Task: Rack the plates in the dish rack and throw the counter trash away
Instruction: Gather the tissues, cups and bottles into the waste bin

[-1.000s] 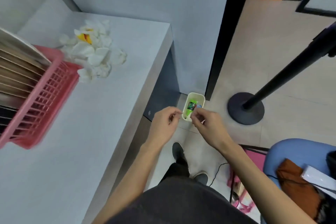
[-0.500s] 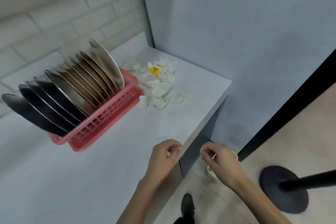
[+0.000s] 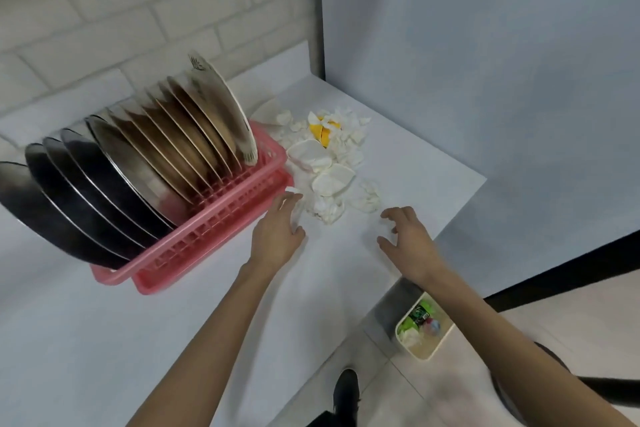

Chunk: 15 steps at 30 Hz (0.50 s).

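Bin: a cream bin [image 3: 414, 350] stands on the floor at 5 o'clock, below the counter [image 3: 104, 340] edge. It holds a green wrapper [image 3: 419, 312], crumpled white paper and a blue-pink scrap too small to identify.
Right hand: the right hand [image 3: 410, 239] hovers over the counter, fingers spread and loosely curved, holding nothing.
Left hand: the left hand [image 3: 277, 236], at 9 o'clock of the right, has relaxed fingers and is empty, just beside the rack's near right corner.
Dish rack: the pink dish rack [image 3: 194, 253], at 9 o'clock of the hands, holds the plates [image 3: 156, 156] on edge, dark metal ones nearer, brown and cream ones farther.
Counter trash: a heap of white scraps [image 3: 332, 180] with a yellow piece [image 3: 323, 130] lies on the counter at 12 o'clock of the hands, beside the rack.
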### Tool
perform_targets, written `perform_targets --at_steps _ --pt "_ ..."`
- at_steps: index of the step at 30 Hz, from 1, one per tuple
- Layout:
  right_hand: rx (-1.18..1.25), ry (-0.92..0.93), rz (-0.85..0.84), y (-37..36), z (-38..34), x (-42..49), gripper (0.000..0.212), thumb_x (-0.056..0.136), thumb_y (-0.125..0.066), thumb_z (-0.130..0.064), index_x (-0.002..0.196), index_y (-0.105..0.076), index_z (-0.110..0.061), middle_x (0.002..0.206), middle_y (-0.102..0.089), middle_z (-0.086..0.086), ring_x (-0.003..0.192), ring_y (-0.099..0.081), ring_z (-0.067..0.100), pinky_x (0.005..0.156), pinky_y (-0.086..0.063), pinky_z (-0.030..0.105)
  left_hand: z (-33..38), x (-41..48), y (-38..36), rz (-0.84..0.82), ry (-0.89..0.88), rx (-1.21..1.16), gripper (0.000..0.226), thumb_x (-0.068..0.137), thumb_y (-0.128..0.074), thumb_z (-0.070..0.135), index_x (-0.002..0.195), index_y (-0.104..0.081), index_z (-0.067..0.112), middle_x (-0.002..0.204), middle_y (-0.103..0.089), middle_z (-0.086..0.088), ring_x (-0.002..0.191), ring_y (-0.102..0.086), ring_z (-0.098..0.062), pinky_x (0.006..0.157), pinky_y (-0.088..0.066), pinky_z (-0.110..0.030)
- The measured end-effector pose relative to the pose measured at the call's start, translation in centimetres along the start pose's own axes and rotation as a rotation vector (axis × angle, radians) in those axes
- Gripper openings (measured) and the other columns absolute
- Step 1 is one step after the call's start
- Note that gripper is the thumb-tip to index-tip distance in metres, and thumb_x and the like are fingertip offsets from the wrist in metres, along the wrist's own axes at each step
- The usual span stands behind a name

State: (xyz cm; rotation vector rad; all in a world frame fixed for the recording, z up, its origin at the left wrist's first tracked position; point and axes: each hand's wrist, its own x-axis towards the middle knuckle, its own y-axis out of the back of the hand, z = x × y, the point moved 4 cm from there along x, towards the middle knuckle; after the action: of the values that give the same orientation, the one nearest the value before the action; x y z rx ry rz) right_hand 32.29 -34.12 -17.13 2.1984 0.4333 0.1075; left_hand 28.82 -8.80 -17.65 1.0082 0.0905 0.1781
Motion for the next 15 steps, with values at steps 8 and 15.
perform_targets --at_steps 8,15 --pt "-0.154 -0.091 -0.030 -1.0 -0.1 6.8 0.075 0.088 -0.067 -0.029 0.148 -0.023 -0.016 0.141 -0.028 0.010 0.114 -0.050 0.032 0.079 -0.049 0.039 -1.8 3.8 -0.7 -0.048 -0.012 0.076 0.067 0.077 -0.070 0.012 0.140 -0.051 0.022 0.145 -0.043 0.006 0.106 -0.062 -0.022 0.066 -0.055 -0.036" --pt "-0.312 -0.034 -0.104 -1.6 0.4 9.9 0.058 0.092 -0.060 -0.030 0.144 -0.037 -0.017 0.128 -0.037 0.012 0.116 -0.043 0.029 0.082 -0.051 0.039 -2.6 3.5 -1.1 -0.034 -0.006 0.056 0.063 0.079 -0.079 0.025 0.137 -0.055 0.022 0.132 -0.054 0.003 0.111 -0.060 -0.023 0.080 -0.053 -0.036"
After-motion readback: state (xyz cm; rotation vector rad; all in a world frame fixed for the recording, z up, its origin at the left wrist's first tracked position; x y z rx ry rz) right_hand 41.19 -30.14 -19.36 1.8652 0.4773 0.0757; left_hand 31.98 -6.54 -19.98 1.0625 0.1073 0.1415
